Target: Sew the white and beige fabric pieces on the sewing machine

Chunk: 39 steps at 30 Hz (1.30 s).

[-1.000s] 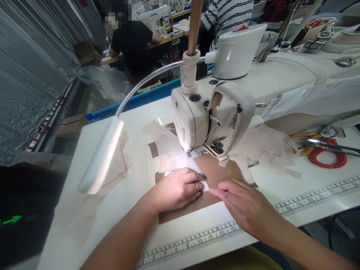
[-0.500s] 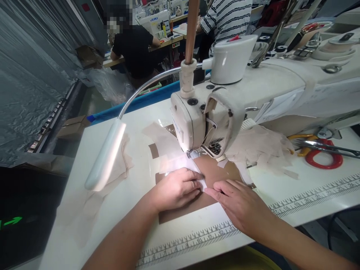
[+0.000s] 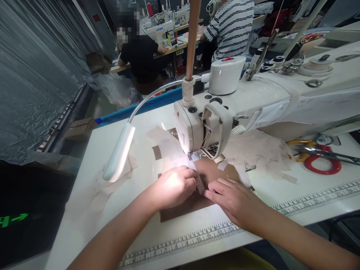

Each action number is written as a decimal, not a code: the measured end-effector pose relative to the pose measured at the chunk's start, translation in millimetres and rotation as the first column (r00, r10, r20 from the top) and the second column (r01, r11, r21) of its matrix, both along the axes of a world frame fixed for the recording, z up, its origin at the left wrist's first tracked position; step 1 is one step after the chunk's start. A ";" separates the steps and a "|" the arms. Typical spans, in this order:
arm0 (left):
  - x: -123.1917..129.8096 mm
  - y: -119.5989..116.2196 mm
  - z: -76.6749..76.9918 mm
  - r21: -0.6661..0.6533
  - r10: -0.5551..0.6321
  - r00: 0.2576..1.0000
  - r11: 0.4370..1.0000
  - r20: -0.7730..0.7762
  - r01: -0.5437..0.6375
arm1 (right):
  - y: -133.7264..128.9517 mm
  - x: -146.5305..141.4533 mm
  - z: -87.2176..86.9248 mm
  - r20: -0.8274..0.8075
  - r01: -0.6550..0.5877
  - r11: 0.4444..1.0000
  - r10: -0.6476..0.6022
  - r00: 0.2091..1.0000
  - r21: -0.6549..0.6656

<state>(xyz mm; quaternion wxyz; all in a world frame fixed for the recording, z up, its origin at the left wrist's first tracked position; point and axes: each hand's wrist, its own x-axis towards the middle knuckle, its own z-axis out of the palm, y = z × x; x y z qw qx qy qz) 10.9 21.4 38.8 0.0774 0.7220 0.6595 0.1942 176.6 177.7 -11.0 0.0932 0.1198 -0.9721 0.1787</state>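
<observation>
Under the sewing machine head (image 3: 188,127) lies a pale, thin fabric (image 3: 171,152) over a brown sheet (image 3: 180,214), perhaps card. Its narrow edge runs from the presser foot (image 3: 191,155) towards me, between my hands. My left hand (image 3: 176,186) is closed, with fingers curled at the left of this edge, just in front of the foot. At the near end of the edge, my right hand (image 3: 234,200) pinches the fabric between thumb and forefinger. Its other fingers are folded on the brown sheet. The undersides of both hands are hidden.
A lit lamp (image 3: 119,153) hangs over the left side on a bendable neck. Thin fabric pieces (image 3: 258,150) lie right of the needle, beside red-handled scissors (image 3: 323,160). A printed ruler (image 3: 197,240) follows the front table edge. Two people sit at machines beyond.
The view has shifted slightly. My left fingers have drawn back a little from the fabric edge and curled more, so more of the strip shows. My right hand stays almost in place.
</observation>
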 end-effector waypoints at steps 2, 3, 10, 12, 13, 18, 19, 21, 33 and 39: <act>0.6 -1.1 -1.1 0.006 -0.032 0.999 0.999 -0.010 0.032 | 1.7 -1.8 -0.5 -0.007 -0.006 1.000 0.006 1.000 -0.014; 0.7 -2.1 -3.4 0.016 -0.043 0.999 0.999 -0.011 0.043 | 2.1 -2.4 -1.2 -0.025 -0.008 1.000 0.007 1.000 -0.025; 3.7 -11.8 -25.2 0.070 -0.010 0.999 0.997 -0.031 0.012 | 3.8 -2.1 -4.4 -0.141 -0.018 0.997 0.007 0.990 -0.077; 4.6 -13.0 -27.3 0.084 0.005 1.000 0.996 -0.020 -0.004 | 4.5 -2.7 -4.1 -0.142 -0.019 0.995 0.005 0.990 -0.096; 4.9 -13.3 -27.7 0.089 0.009 1.000 0.996 -0.014 -0.007 | 4.8 -3.2 -4.0 -0.143 -0.010 0.995 -0.005 0.990 -0.102; 4.8 -13.9 -28.2 0.086 0.005 1.000 0.996 0.004 -0.006 | 4.6 -5.7 -4.1 -0.136 0.047 0.993 -0.062 0.989 -0.111; 4.6 -14.0 -28.4 0.082 0.006 1.000 0.997 0.007 -0.007 | 4.6 -5.9 -4.0 -0.135 0.049 0.992 -0.064 0.989 -0.113; 4.4 -14.2 -29.0 0.076 0.009 1.000 0.997 0.012 -0.010 | 4.5 -5.9 -3.6 -0.136 0.050 0.991 -0.066 0.989 -0.122; 5.0 -15.2 -29.5 0.076 0.017 0.999 0.997 0.030 -0.020 | 4.9 -5.2 -4.3 -0.125 0.046 0.986 -0.067 0.990 -0.162; 5.9 -14.1 -29.7 0.079 0.027 0.999 0.996 0.029 -0.029 | 4.9 -6.1 -3.3 -0.116 0.051 0.984 -0.072 0.991 -0.170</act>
